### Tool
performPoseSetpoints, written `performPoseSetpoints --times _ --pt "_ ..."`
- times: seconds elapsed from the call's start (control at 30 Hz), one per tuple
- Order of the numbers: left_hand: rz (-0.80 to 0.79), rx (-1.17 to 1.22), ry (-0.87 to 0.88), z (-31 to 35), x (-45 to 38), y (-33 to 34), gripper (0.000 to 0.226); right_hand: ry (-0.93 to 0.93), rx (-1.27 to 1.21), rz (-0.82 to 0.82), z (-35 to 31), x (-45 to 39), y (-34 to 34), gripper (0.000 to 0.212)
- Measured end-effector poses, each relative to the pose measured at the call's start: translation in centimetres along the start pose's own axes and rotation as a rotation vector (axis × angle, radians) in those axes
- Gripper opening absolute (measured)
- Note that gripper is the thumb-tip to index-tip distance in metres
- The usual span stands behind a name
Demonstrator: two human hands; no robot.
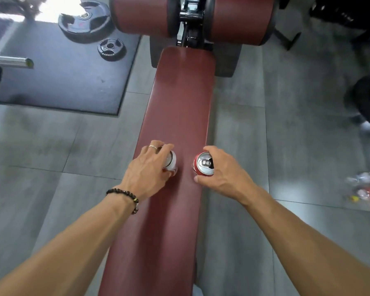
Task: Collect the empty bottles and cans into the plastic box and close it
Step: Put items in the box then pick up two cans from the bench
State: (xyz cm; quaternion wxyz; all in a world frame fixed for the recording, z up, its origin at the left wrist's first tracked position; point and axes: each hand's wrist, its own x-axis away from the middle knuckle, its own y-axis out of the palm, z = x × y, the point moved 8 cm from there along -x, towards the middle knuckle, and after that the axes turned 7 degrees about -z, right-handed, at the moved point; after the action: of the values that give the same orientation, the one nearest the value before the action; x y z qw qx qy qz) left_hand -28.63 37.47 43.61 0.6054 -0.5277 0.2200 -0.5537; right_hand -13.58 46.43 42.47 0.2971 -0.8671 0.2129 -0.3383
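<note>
Two drink cans stand upright on a dark red padded bench [179,99]. My left hand [146,170] wraps from the left around a white and red can [171,162], covering most of it. A red can [203,164] with its silver top and open tab showing sits to the right, and my right hand [224,175] grips it from the right side, thumb near its front. At the right edge a clear plastic box [365,189] holding blurred bottles and cans rests on the floor; its lid cannot be made out.
Grey tiled floor [286,135] lies on both sides of the bench. A dark mat [62,82] at the left carries two weight plates [84,25] and a steel bar end [11,61]. Padded rollers [190,16] close the bench's far end. Dark equipment [367,99] stands at the right.
</note>
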Motion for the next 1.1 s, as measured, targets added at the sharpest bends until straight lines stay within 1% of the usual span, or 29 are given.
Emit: performPoseSetpoints --times 0.13,0.27,0.4,0.53,0.67,0.73,0.83,0.97,1.1 --pt "-0.027 0.008 0.058 3.0 2.8 -0.3 0.063 0.045 -0.034 0.073 1.5 3.9 -2.4 0.080" --pt "-0.074 -0.035 0.181 8.1 6.6 0.3 0.061 0.084 -0.048 0.136 3.3 10.0 -4.6 0.082" --pt "-0.101 -0.091 0.296 13.8 11.3 2.0 0.063 0.141 -0.045 0.219 6.0 17.7 -6.2 0.080" --pt "-0.127 -0.107 0.382 20.0 17.6 4.2 0.062 0.183 -0.075 0.320 9.6 27.4 -6.1 0.081" --pt "-0.157 -0.122 0.469 26.5 25.2 6.9 0.063 0.240 -0.112 0.435 13.0 38.3 -4.7 0.082" --pt "-0.186 -0.121 0.518 29.6 29.0 8.2 0.063 0.261 -0.133 0.493 14.3 43.9 -3.8 0.079" --pt "-0.234 -0.141 0.578 33.6 34.5 10.0 0.062 0.325 -0.165 0.538 15.9 51.9 -2.0 0.075" --pt "-0.319 -0.192 0.681 37.9 41.5 13.0 0.061 0.463 -0.217 0.576 18.2 61.5 1.6 0.074" --pt "-0.422 -0.249 0.830 40.9 47.3 17.7 0.058 0.614 -0.268 0.634 20.4 69.7 7.2 0.073"
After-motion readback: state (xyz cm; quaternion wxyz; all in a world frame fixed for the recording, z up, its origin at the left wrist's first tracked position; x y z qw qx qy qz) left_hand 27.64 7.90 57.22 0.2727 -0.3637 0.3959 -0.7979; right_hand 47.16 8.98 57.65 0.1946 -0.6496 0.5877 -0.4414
